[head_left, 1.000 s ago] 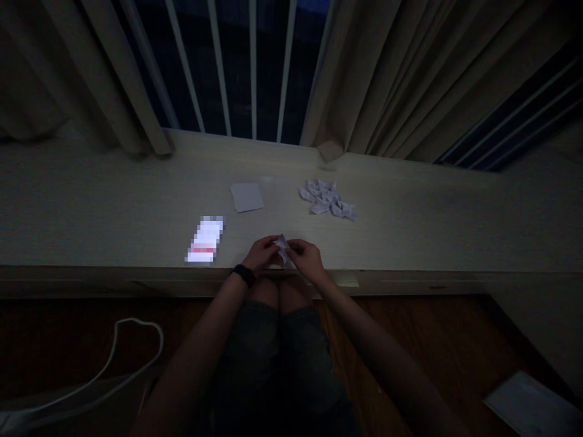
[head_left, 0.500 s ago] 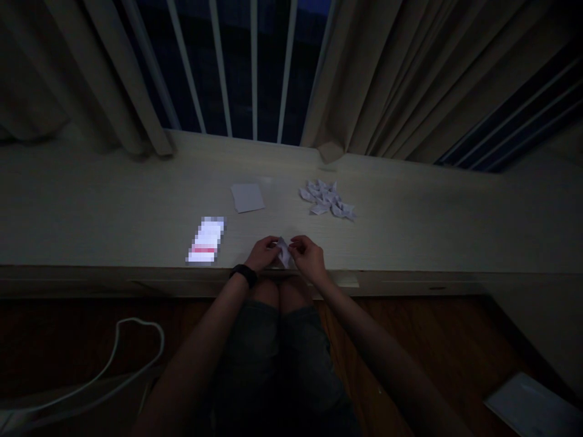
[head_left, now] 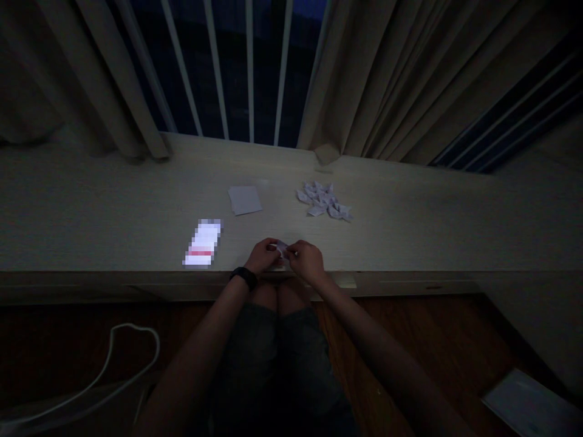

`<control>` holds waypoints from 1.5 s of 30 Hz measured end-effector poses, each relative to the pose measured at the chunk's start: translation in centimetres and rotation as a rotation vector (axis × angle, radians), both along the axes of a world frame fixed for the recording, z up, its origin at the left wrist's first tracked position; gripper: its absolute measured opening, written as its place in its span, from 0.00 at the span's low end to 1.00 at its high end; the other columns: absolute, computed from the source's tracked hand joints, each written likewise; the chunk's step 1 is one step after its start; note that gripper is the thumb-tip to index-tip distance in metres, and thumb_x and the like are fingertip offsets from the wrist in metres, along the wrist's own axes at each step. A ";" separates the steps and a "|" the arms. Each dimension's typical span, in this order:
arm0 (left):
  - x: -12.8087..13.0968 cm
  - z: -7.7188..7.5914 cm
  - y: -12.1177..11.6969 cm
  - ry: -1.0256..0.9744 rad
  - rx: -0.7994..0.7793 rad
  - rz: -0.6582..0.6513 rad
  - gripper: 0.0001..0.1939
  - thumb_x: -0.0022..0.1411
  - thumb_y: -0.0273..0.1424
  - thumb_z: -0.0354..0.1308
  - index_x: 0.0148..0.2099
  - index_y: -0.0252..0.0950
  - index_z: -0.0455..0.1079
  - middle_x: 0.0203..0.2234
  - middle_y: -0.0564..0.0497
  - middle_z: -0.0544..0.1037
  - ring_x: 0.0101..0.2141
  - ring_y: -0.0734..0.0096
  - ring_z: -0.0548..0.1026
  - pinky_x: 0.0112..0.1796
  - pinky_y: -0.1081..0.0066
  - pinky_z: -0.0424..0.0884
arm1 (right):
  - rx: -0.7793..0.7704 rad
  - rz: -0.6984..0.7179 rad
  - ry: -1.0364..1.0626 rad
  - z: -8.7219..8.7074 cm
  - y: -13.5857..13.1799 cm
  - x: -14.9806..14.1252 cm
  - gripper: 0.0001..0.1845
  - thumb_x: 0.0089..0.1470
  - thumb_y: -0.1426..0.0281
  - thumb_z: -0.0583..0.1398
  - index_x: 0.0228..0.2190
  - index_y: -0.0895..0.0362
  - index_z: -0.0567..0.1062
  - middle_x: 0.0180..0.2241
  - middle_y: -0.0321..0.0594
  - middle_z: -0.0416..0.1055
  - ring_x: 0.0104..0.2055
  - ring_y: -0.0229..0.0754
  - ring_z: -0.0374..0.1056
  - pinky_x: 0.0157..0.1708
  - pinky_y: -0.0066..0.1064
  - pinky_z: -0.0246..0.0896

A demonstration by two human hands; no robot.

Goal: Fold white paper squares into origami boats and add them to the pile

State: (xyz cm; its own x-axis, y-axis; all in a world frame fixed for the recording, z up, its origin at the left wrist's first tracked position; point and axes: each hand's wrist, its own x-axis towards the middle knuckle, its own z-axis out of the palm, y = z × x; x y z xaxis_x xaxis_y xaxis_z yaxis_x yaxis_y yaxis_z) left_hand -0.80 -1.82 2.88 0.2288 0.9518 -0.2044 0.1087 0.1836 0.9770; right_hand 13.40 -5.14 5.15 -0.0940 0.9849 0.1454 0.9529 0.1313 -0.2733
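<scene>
A small folded piece of paper [head_left: 282, 247] is held between my two hands, just above the front edge of the pale ledge [head_left: 410, 237]. My left hand [head_left: 263, 256] pinches its left side; a dark band circles that wrist. On the other side, the fingers of my right hand [head_left: 307, 260] are closed on the paper, covering part of it. Beyond my hands lies a stack of square paper sheets [head_left: 246, 200]. To the right of the stack, several folded paper pieces [head_left: 321, 197] rest in a loose heap.
A lit phone [head_left: 203, 243], its screen blurred out, lies left of my hands. Curtains [head_left: 378, 79] and a barred window [head_left: 228, 73] stand behind the ledge. A white cable [head_left: 112, 346] loops at lower left, and a flat pale object [head_left: 531, 400] is at lower right.
My right hand has moved in closer to the left, and its fingers now cover more of the folded paper. The whole view has shifted slightly.
</scene>
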 end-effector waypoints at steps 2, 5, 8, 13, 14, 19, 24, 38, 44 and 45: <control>0.0 -0.3 0.1 0.116 0.057 -0.001 0.13 0.51 0.22 0.56 0.42 0.31 0.69 0.32 0.47 0.77 0.27 0.72 0.75 0.28 0.73 0.72 | -0.011 0.016 -0.035 0.2 -0.2 0.0 0.13 0.58 0.65 0.54 0.36 0.52 0.78 0.37 0.40 0.74 0.37 0.40 0.69 0.34 0.28 0.56; 0.1 -0.8 0.4 0.311 0.173 -0.005 0.09 0.49 0.24 0.58 0.37 0.32 0.71 0.30 0.48 0.77 0.29 0.70 0.75 0.29 0.73 0.71 | -0.036 0.044 -0.079 0.5 -0.5 -0.3 0.13 0.57 0.66 0.53 0.36 0.53 0.78 0.37 0.40 0.73 0.36 0.40 0.69 0.33 0.28 0.56; 0.2 -1.0 0.6 0.413 0.250 -0.004 0.07 0.49 0.26 0.58 0.35 0.33 0.72 0.29 0.48 0.77 0.31 0.69 0.75 0.31 0.72 0.71 | -0.040 0.051 -0.100 0.6 -0.7 -0.4 0.13 0.57 0.67 0.53 0.36 0.53 0.77 0.37 0.41 0.73 0.36 0.41 0.69 0.32 0.28 0.56; 0.6 -0.7 0.6 0.364 0.267 -0.061 0.08 0.52 0.29 0.56 0.36 0.33 0.72 0.31 0.48 0.78 0.32 0.69 0.75 0.32 0.73 0.71 | 0.010 0.025 -0.057 0.2 -0.6 0.1 0.14 0.58 0.66 0.52 0.39 0.52 0.77 0.37 0.40 0.75 0.37 0.41 0.70 0.34 0.28 0.57; 0.6 -0.7 0.6 0.332 0.245 -0.080 0.11 0.53 0.29 0.56 0.39 0.33 0.72 0.32 0.48 0.78 0.31 0.70 0.75 0.31 0.73 0.71 | 0.016 0.025 -0.047 0.1 -0.6 0.2 0.14 0.58 0.66 0.53 0.40 0.52 0.77 0.38 0.40 0.75 0.38 0.41 0.70 0.35 0.28 0.57; -0.2 -1.0 0.5 0.366 0.288 -0.018 0.23 0.55 0.32 0.56 0.54 0.35 0.66 0.35 0.49 0.78 0.30 0.70 0.75 0.34 0.71 0.71 | 0.018 -0.013 -0.023 0.0 1.1 2.7 0.14 0.57 0.65 0.54 0.39 0.51 0.78 0.38 0.40 0.77 0.40 0.42 0.71 0.38 0.28 0.58; -1.5 -2.9 -0.2 0.703 0.618 0.145 0.16 0.57 0.28 0.52 0.48 0.34 0.70 0.36 0.46 0.75 0.38 0.63 0.73 0.43 0.65 0.68 | -0.031 -0.199 -0.101 0.8 6.8 9.2 0.13 0.54 0.65 0.57 0.39 0.49 0.79 0.38 0.40 0.77 0.41 0.44 0.71 0.37 0.29 0.59; -0.5 -4.9 -0.5 0.952 0.824 0.133 0.11 0.60 0.29 0.48 0.41 0.34 0.71 0.35 0.43 0.70 0.39 0.60 0.69 0.42 0.64 0.66 | -0.095 -0.328 -0.255 -0.9 15.8 16.6 0.14 0.52 0.66 0.58 0.41 0.50 0.79 0.40 0.46 0.76 0.41 0.45 0.72 0.38 0.31 0.62; -0.4 -4.8 -0.4 0.972 0.823 0.121 0.11 0.60 0.28 0.49 0.41 0.35 0.70 0.34 0.43 0.70 0.39 0.60 0.69 0.42 0.64 0.67 | -0.081 -0.317 -0.218 -1.0 16.2 17.1 0.15 0.54 0.64 0.57 0.42 0.50 0.78 0.41 0.46 0.76 0.42 0.45 0.71 0.40 0.32 0.61; -0.4 -4.8 -0.4 0.972 0.823 0.119 0.11 0.60 0.28 0.49 0.41 0.35 0.70 0.34 0.43 0.70 0.39 0.60 0.69 0.42 0.64 0.67 | -0.066 -0.313 -0.197 -0.8 16.1 17.3 0.15 0.54 0.64 0.57 0.43 0.50 0.78 0.42 0.45 0.76 0.42 0.45 0.70 0.40 0.31 0.60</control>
